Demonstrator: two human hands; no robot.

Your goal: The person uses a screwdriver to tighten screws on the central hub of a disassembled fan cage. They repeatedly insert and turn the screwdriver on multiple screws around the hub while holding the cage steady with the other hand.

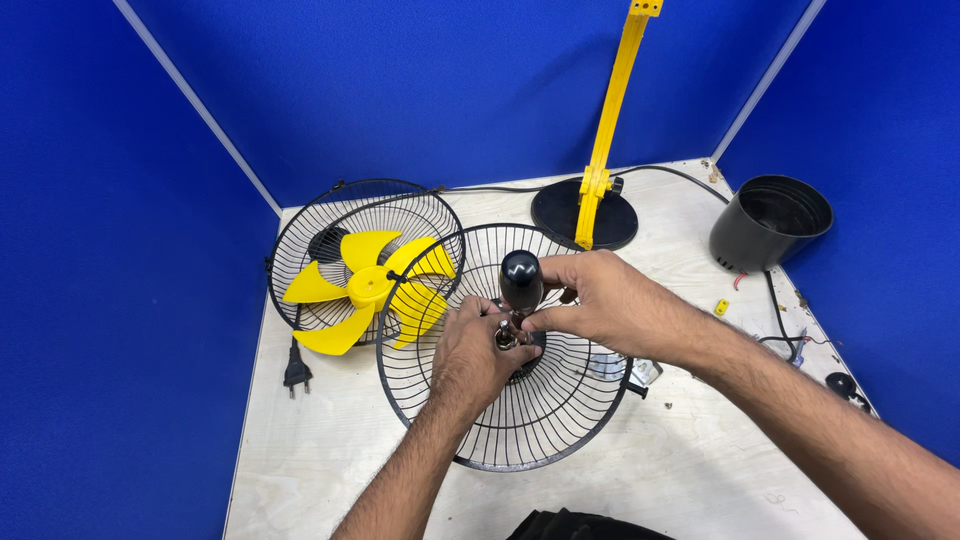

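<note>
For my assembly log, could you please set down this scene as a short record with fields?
Setting: plywood table between blue partition walls
Left hand: pinching a small part at the hub of the front wire fan guard
Right hand: gripping a black-handled screwdriver, upright over the hub
Left of hands: yellow fan blade lying in the rear guard
Behind: yellow stand on black base
Right: black motor housing
Near left edge: power plug

Head camera, looking down, seemingly close.
</note>
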